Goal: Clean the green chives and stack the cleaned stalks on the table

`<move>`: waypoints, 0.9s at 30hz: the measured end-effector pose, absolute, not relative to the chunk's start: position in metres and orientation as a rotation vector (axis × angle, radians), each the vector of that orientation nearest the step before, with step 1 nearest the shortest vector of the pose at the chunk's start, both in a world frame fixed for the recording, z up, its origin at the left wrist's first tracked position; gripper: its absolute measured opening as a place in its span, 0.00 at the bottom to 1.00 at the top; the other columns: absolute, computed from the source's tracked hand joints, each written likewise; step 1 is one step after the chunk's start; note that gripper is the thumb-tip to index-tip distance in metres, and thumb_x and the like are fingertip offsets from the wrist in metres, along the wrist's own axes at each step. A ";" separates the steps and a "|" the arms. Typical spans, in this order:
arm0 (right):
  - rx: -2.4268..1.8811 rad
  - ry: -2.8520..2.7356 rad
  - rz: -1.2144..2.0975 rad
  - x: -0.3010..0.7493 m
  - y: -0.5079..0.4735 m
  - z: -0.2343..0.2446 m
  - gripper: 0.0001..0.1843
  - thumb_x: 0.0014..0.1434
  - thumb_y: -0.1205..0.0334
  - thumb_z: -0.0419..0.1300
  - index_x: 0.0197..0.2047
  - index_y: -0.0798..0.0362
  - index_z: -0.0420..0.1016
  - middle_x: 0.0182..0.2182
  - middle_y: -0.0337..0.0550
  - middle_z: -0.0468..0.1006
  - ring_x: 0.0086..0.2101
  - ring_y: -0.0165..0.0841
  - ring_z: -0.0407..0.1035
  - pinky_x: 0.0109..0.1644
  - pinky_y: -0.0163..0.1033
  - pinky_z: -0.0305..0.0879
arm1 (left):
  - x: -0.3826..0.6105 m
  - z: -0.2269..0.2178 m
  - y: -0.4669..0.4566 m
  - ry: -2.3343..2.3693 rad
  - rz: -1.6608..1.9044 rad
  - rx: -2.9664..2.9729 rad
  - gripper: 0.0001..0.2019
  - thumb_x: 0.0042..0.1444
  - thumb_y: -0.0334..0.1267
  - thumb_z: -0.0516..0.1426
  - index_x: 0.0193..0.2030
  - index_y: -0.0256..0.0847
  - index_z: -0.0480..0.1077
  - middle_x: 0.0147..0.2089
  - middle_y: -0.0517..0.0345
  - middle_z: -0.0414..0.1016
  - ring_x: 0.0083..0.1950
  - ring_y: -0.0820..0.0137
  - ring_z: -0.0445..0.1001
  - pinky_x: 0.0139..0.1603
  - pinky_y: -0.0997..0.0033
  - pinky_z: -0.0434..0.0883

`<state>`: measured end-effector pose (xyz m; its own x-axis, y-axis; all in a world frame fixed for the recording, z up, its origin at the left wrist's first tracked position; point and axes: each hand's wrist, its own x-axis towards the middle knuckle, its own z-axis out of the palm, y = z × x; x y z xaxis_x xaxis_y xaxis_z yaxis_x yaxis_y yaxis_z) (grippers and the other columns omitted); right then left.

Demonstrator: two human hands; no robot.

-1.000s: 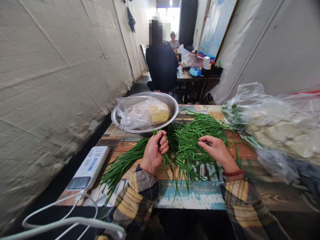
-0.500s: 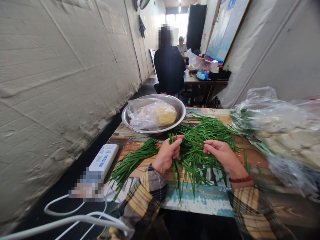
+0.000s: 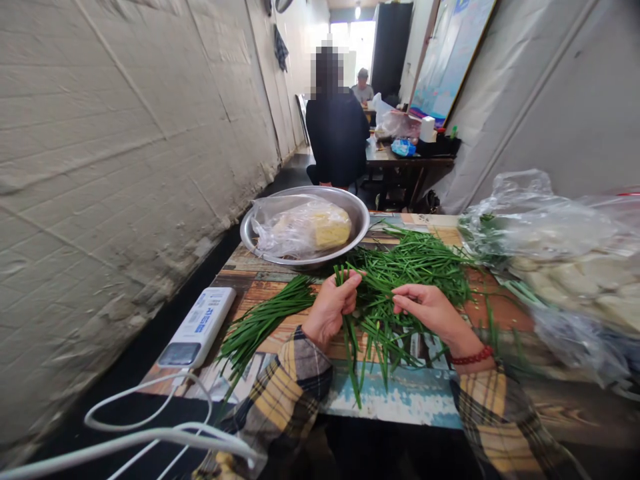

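Note:
My left hand [image 3: 334, 303] is closed round a small bunch of garlic chives [image 3: 351, 353]; the tips poke out above the fist and the long ends hang towards the table's front edge. Thumb and fingers of my right hand [image 3: 433, 312] are pinched together over the loose pile of garlic chives [image 3: 425, 263]. Whether a blade is caught between those fingertips is hard to see against the green. Left of my left hand lies a neat, aligned bundle of garlic chives [image 3: 273, 313] on the wood-patterned table [image 3: 270, 290].
Behind the chives stands a metal bowl [image 3: 245, 233] with a plastic-wrapped yellow lump. Clear bags of pale pieces [image 3: 575, 280] lie at the right. A white power bank [image 3: 200, 327] with a cable [image 3: 125, 443] is at the left. People [image 3: 336, 140] sit further back.
My right hand has shifted a little left, closer to my left hand. My left hand still grips its bunch. The view has moved slightly.

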<state>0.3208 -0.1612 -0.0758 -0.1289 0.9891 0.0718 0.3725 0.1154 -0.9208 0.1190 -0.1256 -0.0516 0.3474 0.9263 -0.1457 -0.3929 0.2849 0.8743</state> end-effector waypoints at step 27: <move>-1.090 -1.256 1.388 0.325 -0.169 -0.057 0.25 0.59 0.53 0.57 0.59 0.47 0.66 0.51 0.46 0.75 0.44 0.35 0.72 0.43 0.39 0.68 | 0.104 -0.046 -0.118 0.550 1.126 0.507 0.03 0.50 0.33 0.54 0.31 0.39 0.62 0.27 0.61 0.65 0.23 0.75 0.65 0.22 0.75 0.63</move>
